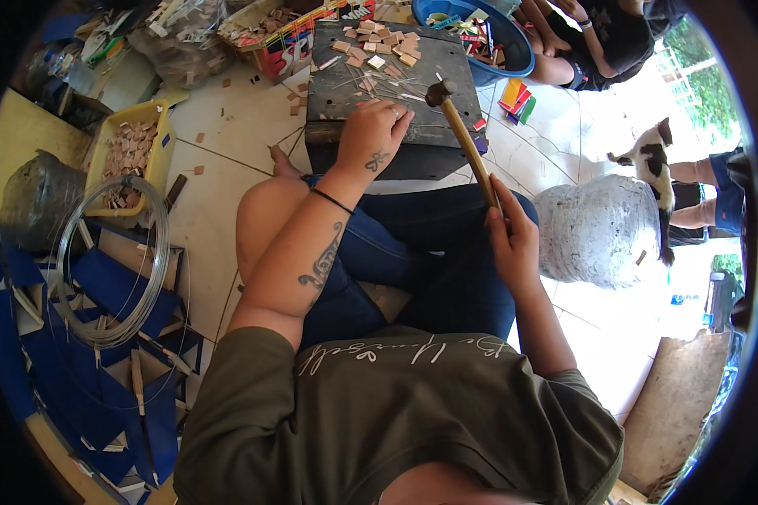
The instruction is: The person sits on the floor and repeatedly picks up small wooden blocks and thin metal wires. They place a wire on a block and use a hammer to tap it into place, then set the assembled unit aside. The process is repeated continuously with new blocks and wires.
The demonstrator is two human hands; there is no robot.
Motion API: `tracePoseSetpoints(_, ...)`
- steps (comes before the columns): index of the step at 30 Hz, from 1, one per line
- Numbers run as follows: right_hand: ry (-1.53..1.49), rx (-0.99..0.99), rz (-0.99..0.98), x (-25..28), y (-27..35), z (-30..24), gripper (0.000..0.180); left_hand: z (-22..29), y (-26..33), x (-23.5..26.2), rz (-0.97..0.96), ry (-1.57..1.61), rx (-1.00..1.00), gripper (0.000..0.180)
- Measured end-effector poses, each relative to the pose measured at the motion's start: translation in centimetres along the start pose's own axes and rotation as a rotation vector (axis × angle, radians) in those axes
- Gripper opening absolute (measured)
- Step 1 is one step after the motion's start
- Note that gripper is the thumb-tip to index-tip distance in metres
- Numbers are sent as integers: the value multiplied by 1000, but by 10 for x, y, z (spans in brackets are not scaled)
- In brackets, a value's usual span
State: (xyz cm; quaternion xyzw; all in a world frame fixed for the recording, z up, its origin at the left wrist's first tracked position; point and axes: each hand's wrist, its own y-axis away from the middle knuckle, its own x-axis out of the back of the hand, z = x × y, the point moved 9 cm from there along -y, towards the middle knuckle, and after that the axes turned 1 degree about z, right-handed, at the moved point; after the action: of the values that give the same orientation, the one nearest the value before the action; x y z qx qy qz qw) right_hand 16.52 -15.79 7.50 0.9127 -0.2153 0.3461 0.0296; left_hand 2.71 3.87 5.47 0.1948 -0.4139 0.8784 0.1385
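My right hand is wrapped round the lower end of a hammer's wooden handle. The hammer slants up and to the left, its dark metal head over the right part of a black box-like bench. My left hand rests at the bench's near part, fingers curled and pressed together; what they hold, if anything, is hidden. Small square wooden pieces lie heaped at the far side of the bench top. Thin pale strips are scattered between the heap and my left hand.
Left stand a yellow basket of wooden pieces, a wire coil and blue panels. A blue basin is beyond the bench. Right are a wrapped bundle, a cat and two people, one seated.
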Motion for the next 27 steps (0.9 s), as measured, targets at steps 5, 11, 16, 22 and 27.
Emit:
tracePoseSetpoints(5,87,165,35,12,-2,-37,43,9,0,-6,25,-147,-95,12)
tracePoseSetpoints(11,170,275,31,13,-4,-59,44,16,2,-8,28,-241,-134,13)
tracePoseSetpoints(16,157,212,-2,15,-7,-55,44,16,4,-10,5,-261,-137,12)
tracePoseSetpoints(22,186,160,-65,13,-9,-49,42,20,4,-8,46,-271,-174,12)
tracePoseSetpoints(27,168,324,9,12,-7,-59,41,17,7,-10,28,-270,-145,13)
